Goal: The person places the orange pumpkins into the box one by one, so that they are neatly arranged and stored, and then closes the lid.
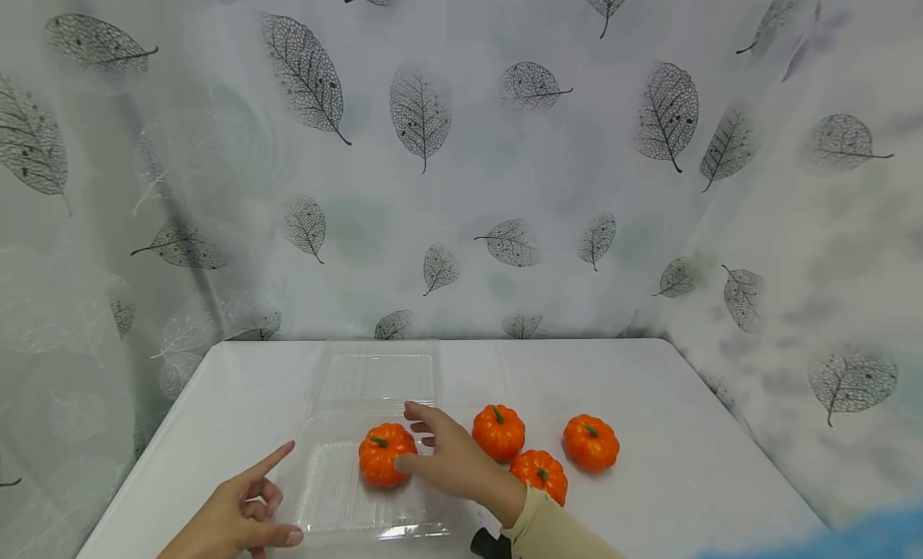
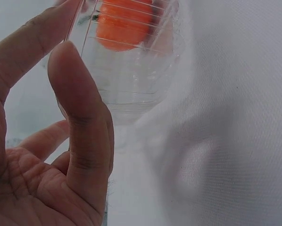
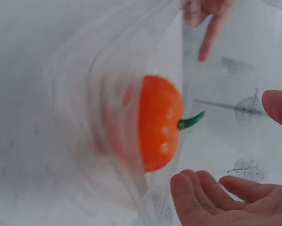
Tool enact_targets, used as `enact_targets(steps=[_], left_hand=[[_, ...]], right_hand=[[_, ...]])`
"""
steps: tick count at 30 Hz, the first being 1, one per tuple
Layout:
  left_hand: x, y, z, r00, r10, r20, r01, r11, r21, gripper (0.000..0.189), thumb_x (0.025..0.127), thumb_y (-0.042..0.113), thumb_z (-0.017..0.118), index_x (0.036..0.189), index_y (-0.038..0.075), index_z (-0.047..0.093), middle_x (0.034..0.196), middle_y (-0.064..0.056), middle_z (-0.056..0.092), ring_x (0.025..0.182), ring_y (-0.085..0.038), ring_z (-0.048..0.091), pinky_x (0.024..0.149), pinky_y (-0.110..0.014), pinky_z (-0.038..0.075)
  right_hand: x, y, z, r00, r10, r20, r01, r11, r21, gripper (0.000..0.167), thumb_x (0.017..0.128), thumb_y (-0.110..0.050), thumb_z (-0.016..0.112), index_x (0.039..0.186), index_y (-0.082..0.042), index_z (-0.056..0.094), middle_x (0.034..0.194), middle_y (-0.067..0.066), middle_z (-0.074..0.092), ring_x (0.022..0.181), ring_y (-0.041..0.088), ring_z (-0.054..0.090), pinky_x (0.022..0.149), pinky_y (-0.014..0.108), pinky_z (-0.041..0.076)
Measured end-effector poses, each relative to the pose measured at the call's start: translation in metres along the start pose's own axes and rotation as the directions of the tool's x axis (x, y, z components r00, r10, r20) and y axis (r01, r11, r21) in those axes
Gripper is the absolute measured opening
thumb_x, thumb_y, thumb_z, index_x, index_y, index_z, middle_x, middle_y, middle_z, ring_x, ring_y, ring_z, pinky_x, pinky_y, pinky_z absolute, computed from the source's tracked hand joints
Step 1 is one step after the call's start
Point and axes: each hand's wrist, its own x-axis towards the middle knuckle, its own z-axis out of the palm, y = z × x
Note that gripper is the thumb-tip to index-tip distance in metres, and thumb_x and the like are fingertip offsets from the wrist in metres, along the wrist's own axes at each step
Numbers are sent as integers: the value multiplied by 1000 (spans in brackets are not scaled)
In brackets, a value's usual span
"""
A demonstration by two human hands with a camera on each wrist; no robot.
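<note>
A small orange toy pumpkin [image 1: 382, 463] with a green stem sits in the base of a clear plastic clamshell box [image 1: 328, 495], whose lid [image 1: 378, 375] lies folded back behind it. My right hand [image 1: 450, 459] is over the box's right side, beside the pumpkin. In the right wrist view its fingers [image 3: 197, 195] are extended and spread from the thumb, apart from the pumpkin [image 3: 160, 125]. At the box's left edge is my left hand [image 1: 234, 511], index finger extended and other fingers loosely bent, holding nothing. Whether it touches the box I cannot tell.
To the right of the box stand three more toy pumpkins: one [image 1: 498, 432] behind my right wrist, one [image 1: 541, 472] partly hidden by that forearm, and one [image 1: 591, 443] farther right. A white table [image 1: 685, 479] bears everything. Leaf-patterned curtains [image 1: 461, 182] hang behind.
</note>
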Motion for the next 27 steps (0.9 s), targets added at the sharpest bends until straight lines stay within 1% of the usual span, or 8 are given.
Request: enact_targets(steps=[2, 5, 7, 10, 14, 18, 22, 27], left_hand=[[0, 1, 0, 1000, -11, -1, 11, 1000, -1, 98, 83, 13, 83, 158, 43, 27, 90, -5, 47, 60, -7, 52, 56, -40, 57], [2, 1, 0, 1000, -27, -3, 27, 1000, 0, 105, 83, 13, 84, 163, 13, 16, 90, -6, 47, 60, -8, 51, 56, -40, 57], [2, 0, 0, 1000, -26, -4, 26, 1000, 6, 107, 83, 13, 84, 162, 5, 13, 90, -6, 47, 60, -8, 51, 55, -40, 57], [2, -2, -2, 1000, -15, -4, 15, 1000, 11, 103, 83, 12, 84, 163, 30, 21, 90, -6, 47, 60, -7, 52, 55, -41, 57], [1, -3, -3, 1000, -3, -3, 3, 1000, 5, 90, 83, 12, 83, 140, 63, 35, 90, -5, 47, 60, -7, 52, 55, -41, 57], [1, 0, -2, 1000, -15, -1, 15, 1000, -5, 88, 83, 12, 83, 132, 69, 37, 90, -5, 46, 60, -7, 51, 55, -41, 57], [0, 2, -1, 1000, -25, -1, 25, 1000, -10, 87, 83, 12, 83, 128, 71, 37, 90, -5, 46, 60, -7, 50, 55, -40, 57], [0, 1, -1, 1000, 3, 7, -3, 1000, 2, 88, 83, 11, 83, 130, 71, 37, 89, -5, 46, 59, -6, 51, 54, -40, 57]], right_hand=[[-4, -1, -1, 999, 44, 14, -45, 990, 136, 73, 88, -18, 75, 153, -6, 42, 146, 7, 51, 131, 32, 51, 107, 48, 43], [-11, -1, -4, 993, 109, 50, -118, 961, 249, 73, 89, -17, 73, 154, -6, 40, 149, 9, 49, 132, 32, 52, 107, 51, 43], [-16, 0, -7, 986, 144, 85, -163, 940, 300, 74, 91, -17, 72, 155, -6, 38, 152, 12, 46, 132, 32, 52, 108, 53, 40], [-23, 0, -10, 973, 177, 150, -222, 893, 391, 77, 93, -16, 69, 157, 0, 30, 155, 18, 40, 133, 32, 51, 110, 53, 38], [-29, 0, -11, 952, 207, 225, -298, 791, 534, 81, 93, -13, 65, 156, 10, 19, 158, 26, 30, 135, 34, 48, 106, 45, 44], [-30, -1, -10, 939, 227, 259, -341, 711, 615, 81, 94, -10, 62, 154, 14, 14, 160, 30, 22, 140, 39, 40, 106, 45, 44], [-28, 1, -9, 932, 249, 263, -361, 683, 635, 79, 96, -12, 60, 154, 15, 13, 161, 31, 17, 142, 41, 37, 108, 50, 40], [-27, 3, -7, 931, 253, 264, -365, 649, 667, 76, 101, -21, 56, 154, 15, 14, 162, 30, 14, 142, 45, 35, 110, 53, 37]])
